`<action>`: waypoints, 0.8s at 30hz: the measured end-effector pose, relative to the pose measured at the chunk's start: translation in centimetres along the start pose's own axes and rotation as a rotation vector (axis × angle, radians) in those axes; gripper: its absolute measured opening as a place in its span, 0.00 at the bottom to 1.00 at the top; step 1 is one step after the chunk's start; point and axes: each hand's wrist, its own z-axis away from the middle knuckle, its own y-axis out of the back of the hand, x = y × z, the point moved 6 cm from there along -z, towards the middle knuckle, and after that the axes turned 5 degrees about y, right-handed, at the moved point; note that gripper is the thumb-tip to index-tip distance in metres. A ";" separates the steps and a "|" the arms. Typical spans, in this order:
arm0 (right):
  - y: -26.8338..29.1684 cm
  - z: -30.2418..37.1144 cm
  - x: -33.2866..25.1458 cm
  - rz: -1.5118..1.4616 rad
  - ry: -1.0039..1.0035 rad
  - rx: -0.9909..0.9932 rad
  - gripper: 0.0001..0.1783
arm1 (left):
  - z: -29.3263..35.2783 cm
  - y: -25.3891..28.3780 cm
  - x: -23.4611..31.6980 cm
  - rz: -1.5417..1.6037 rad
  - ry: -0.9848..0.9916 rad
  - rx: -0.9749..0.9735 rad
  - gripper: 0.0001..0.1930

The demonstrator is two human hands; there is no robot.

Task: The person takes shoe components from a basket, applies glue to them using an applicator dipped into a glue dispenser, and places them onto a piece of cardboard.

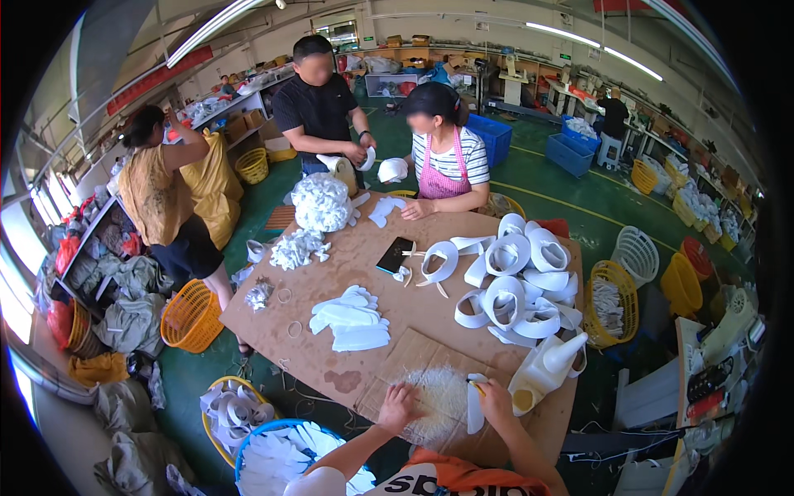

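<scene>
My left hand [399,409] lies on a piece of cardboard [397,361], its fingers spread and nothing in them. The cardboard bears a patch of white smears [434,397] beside that hand. My right hand [496,403] is closed around a slim stick with a yellow end [476,387]; its kind is too small to tell. Under and beside the right hand is a narrow white flat piece [475,413], over the cardboard's right part. To the right stands a cut-open white plastic container [538,372] with yellowish stuff in its opening, near a white cone-shaped nozzle [565,353].
On the brown table are a stack of flat white pieces [351,318], curled white bands [506,302], a white bundle [321,202] and a phone [395,255]. A blue-rimmed basket [289,455] stands below left. Two people [331,116] [447,153] handle white pieces across the table.
</scene>
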 end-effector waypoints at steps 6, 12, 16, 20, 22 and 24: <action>-0.3 0.1 0.4 0.004 -0.024 -0.082 0.13 | -6.3 0.7 1.2 -0.285 -0.030 -0.564 0.33; 0.0 0.5 -0.5 -0.024 -0.064 -0.108 0.13 | -7.7 0.8 1.1 -0.218 -0.101 -0.676 0.33; -0.4 0.8 0.1 -0.029 -0.047 0.004 0.10 | -2.0 -0.8 -1.3 -0.156 -0.160 0.018 0.40; -0.7 0.8 0.5 -0.022 0.019 0.014 0.12 | -0.7 1.4 -0.8 -0.192 0.342 0.029 0.49; -0.7 0.7 0.3 -0.042 0.025 0.016 0.12 | -0.6 1.1 -1.7 -0.134 0.462 -0.064 0.55; -0.4 0.4 0.0 -0.026 0.018 0.005 0.12 | -0.6 0.8 -2.5 -0.113 0.419 -0.045 0.52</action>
